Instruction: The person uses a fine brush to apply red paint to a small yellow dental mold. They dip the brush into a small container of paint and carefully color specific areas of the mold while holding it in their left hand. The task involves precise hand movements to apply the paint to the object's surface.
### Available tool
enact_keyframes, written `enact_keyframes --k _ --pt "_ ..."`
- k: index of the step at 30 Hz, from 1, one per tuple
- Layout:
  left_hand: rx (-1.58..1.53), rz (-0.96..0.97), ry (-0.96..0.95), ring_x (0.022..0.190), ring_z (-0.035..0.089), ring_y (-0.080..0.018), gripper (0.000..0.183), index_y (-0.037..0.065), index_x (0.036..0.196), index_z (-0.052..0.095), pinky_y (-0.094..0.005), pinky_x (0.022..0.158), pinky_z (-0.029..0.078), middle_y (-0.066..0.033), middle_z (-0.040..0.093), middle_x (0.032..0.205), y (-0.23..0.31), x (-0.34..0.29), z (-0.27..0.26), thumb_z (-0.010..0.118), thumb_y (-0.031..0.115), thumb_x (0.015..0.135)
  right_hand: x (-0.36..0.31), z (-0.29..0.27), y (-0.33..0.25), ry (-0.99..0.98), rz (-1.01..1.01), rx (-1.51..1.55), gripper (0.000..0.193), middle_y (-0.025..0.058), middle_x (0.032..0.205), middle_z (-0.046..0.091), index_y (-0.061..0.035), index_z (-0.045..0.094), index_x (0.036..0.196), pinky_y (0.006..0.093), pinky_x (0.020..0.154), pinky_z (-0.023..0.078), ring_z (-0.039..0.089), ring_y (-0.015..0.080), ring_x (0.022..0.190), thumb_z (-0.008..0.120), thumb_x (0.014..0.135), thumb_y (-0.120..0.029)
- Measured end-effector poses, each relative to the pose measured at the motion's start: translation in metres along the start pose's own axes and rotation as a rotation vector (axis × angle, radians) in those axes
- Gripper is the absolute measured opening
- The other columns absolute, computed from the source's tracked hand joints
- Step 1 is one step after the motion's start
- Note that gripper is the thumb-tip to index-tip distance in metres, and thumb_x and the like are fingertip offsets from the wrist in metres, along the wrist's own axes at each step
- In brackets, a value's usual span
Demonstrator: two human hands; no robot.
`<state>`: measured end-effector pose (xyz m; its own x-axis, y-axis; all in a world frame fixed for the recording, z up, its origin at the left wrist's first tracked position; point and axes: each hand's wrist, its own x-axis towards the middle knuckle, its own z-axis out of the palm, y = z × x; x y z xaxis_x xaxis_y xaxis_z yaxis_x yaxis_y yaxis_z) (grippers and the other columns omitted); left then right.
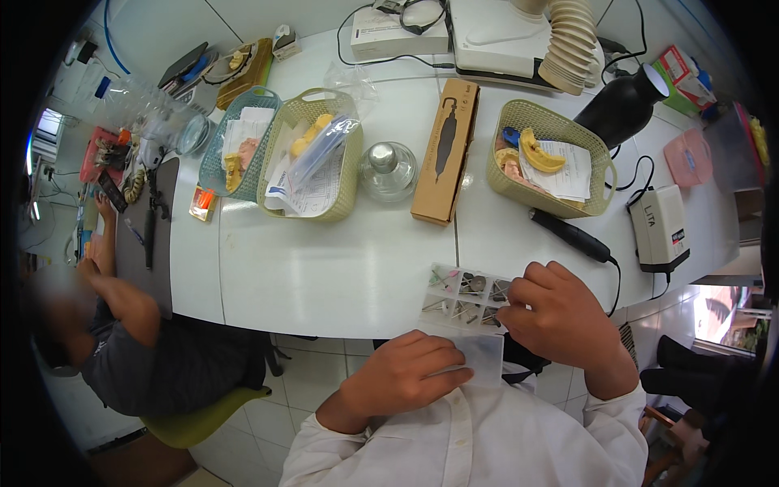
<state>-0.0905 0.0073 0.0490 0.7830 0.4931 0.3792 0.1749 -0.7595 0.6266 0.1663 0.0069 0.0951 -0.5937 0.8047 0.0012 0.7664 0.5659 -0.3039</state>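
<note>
At the table's front edge is a clear compartment box (441, 307), its lid (487, 359) hanging open toward me. Several small rotary bits with thin metal shanks lie in the compartments, some with dark or pale heads. My left hand (406, 372) is closed over the lid's left side, its fingers bent along the clear plastic. My right hand (564, 316) is over the box's right-hand compartments, fingers curled and tips pinched together; what they hold, if anything, is hidden. Behind it lies a black handpiece (572, 235) with a cord.
Farther back stand a green basket (596, 203) with dental models, a brown carton (432, 191), a glass bottle (388, 185), a second green basket (341, 203) and a blue basket (213, 174). A control unit (659, 227) stands right. A person (162, 357) sits at left.
</note>
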Motion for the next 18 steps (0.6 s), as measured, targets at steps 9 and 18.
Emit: enact_keyframes --k 9,18 --pt "0.016 -0.007 0.016 0.085 0.068 -0.0171 0.019 0.014 0.091 0.077 -0.0296 0.069 0.053 0.0001 0.07 0.091 0.006 0.008 -0.002 0.077 0.011 0.072 0.01 0.001 -0.02 -0.277 -0.081 -0.286 0.005 0.0015 0.072 0.056 -0.0091 0.068 0.066 0.0318 0.067 0.039 0.054 0.0178 0.081 0.07 0.069 -0.013" --pt "0.043 -0.036 0.066 0.085 0.069 -0.0175 0.017 0.014 0.09 0.075 -0.0304 0.07 0.054 0.0004 0.07 0.09 0.013 0.008 0.0 0.077 0.011 0.074 0.008 -0.004 -0.011 -0.351 -0.112 -0.252 0.006 0.0047 0.077 0.062 -0.0054 0.069 0.072 0.0321 0.062 0.05 0.063 0.0196 0.077 0.068 0.074 -0.011"
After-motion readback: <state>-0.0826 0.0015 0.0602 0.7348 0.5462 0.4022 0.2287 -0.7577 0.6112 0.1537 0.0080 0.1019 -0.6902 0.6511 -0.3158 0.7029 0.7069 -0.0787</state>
